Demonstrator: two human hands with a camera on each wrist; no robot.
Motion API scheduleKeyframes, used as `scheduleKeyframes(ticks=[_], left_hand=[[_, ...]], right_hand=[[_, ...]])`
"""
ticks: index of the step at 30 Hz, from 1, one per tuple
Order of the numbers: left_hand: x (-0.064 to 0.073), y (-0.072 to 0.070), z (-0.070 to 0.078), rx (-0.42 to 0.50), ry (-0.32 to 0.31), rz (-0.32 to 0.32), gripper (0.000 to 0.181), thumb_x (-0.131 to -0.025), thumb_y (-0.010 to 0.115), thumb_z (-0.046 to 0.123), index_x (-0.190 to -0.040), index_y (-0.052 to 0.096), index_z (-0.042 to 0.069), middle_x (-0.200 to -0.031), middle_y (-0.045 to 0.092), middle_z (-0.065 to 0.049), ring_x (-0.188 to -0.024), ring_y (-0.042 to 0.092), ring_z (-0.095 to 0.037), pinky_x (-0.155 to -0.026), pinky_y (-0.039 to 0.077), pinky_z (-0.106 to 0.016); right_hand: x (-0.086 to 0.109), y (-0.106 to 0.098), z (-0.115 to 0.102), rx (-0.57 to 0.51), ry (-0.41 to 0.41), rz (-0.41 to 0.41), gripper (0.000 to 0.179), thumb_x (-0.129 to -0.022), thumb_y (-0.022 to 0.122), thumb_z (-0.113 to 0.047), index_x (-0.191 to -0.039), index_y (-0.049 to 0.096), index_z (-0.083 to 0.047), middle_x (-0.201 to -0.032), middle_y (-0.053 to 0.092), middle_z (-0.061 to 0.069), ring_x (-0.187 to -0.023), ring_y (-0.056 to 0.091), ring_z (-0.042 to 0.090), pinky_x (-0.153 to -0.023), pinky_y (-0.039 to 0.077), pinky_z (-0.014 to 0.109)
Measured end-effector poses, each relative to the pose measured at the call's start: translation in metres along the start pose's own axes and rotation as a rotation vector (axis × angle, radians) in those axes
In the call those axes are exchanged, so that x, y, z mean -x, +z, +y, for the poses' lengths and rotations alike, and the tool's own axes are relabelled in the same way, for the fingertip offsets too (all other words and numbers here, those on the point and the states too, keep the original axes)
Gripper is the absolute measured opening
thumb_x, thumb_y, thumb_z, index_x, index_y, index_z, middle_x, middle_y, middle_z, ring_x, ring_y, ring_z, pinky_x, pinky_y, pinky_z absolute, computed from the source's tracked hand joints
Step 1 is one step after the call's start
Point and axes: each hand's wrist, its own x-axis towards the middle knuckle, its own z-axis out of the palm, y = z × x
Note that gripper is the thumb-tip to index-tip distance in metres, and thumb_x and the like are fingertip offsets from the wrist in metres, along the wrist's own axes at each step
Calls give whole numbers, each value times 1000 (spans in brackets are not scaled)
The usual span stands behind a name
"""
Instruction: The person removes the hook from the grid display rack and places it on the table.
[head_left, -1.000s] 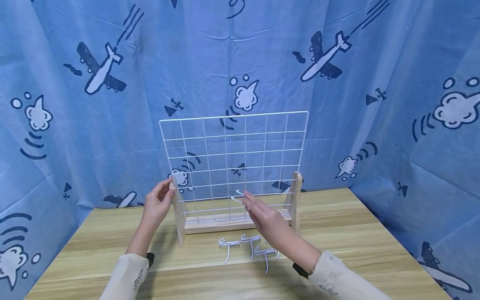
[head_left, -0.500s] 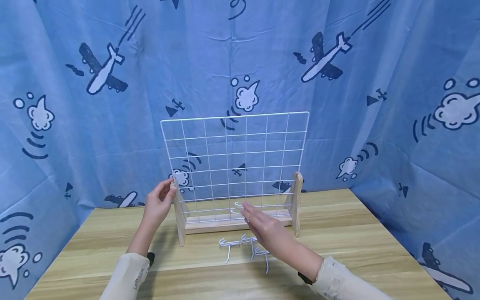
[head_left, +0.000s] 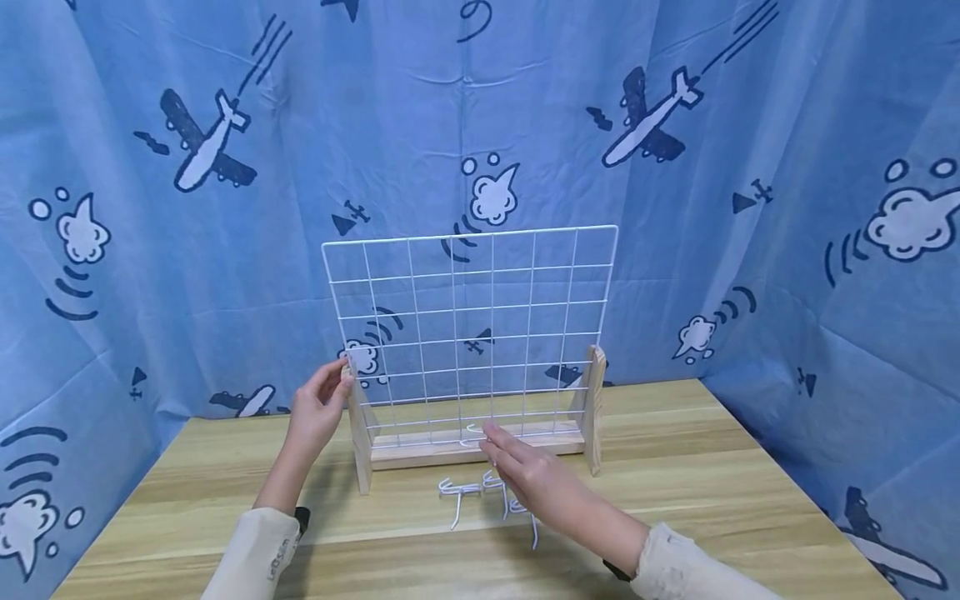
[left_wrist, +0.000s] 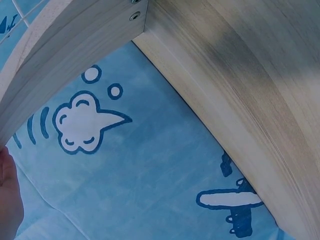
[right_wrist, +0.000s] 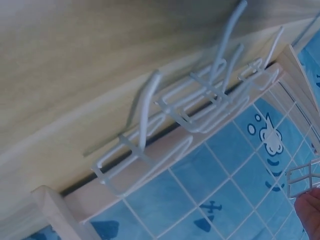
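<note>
A white wire grid panel [head_left: 492, 306] stands upright in a wooden stand [head_left: 427, 455]. My left hand [head_left: 318, 408] pinches the top of the stand's left upright [head_left: 361, 442]; in the left wrist view its fingers [left_wrist: 9, 192] meet the wood at the left edge. My right hand [head_left: 543, 481] holds a white wire hook [right_wrist: 300, 180] by the fingertips, its two prongs pointing left, in front of the lower part of the grid. Several more hooks [head_left: 459, 489] lie on the table below, partly hidden behind the right hand in the head view.
The wooden table [head_left: 720, 483] extends to both sides of the stand. Behind and beside it hangs a blue curtain [head_left: 555, 108] printed with planes and clouds. Metal fasteners [left_wrist: 134, 16] show in the stand's side near its base.
My right hand has moved down along the front of the grid with the hook, from above the stand's base bar to about its level. The left hand has stayed on the upright.
</note>
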Motion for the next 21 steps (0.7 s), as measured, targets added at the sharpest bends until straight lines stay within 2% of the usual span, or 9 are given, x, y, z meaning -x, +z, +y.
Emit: scheduleKeyframes(ticks=[4,9,11,14,16,18,21], left_hand=[[0,0,-1,-6,-2,-1,37,-99,53,8,-134,50,-5,-128,57,-25,-117,55,-34,-85,41,-1],[-2,0,-7,-2,25,3,37,-99,55,12,-134,52,-2,-128,58,-23,-117,56,-33,-88,43,-4],[-2,0,-8,1,30,4,37,-99,55,12,-133,52,-2,-127,58,-23,-116,56,-32,-88,43,-5],[-2,0,-9,-11,29,4,38,-99,55,13,-134,52,-1,-127,58,-22,-116,56,-31,-87,43,-4],[-2,0,-9,-15,27,4,38,-99,55,14,-134,51,-1,-127,58,-21,-116,56,-30,-86,43,-4],[-2,0,-10,-14,29,3,38,-99,55,15,-134,51,-1,-127,58,-22,-115,57,-30,-86,43,-3],[-2,0,-10,-13,25,1,38,-99,55,14,-134,51,-1,-127,58,-21,-116,57,-30,-85,43,-3]], right_hand=[[3,1,-2,15,-13,-25,45,-106,26,-19,-115,64,4,-121,62,22,-106,64,30,-83,55,28],[8,2,-3,32,-28,-51,48,-106,23,-19,-115,66,2,-122,62,21,-107,64,29,-84,55,27],[10,3,-3,33,-39,-64,40,-105,31,-16,-114,66,1,-122,62,20,-107,64,29,-84,55,26],[12,4,-3,20,-45,-91,21,-98,54,-6,-114,66,1,-122,62,21,-108,64,29,-85,54,26],[14,5,-3,12,-45,-107,25,-89,65,-2,-114,66,0,-123,62,21,-108,64,29,-84,54,26],[15,6,-3,14,-48,-118,29,-86,68,-3,-115,66,-1,-123,62,20,-108,64,29,-83,55,25],[18,8,-4,34,-58,-130,23,-97,55,-11,-116,66,-3,-123,62,19,-107,64,28,-79,56,25]])
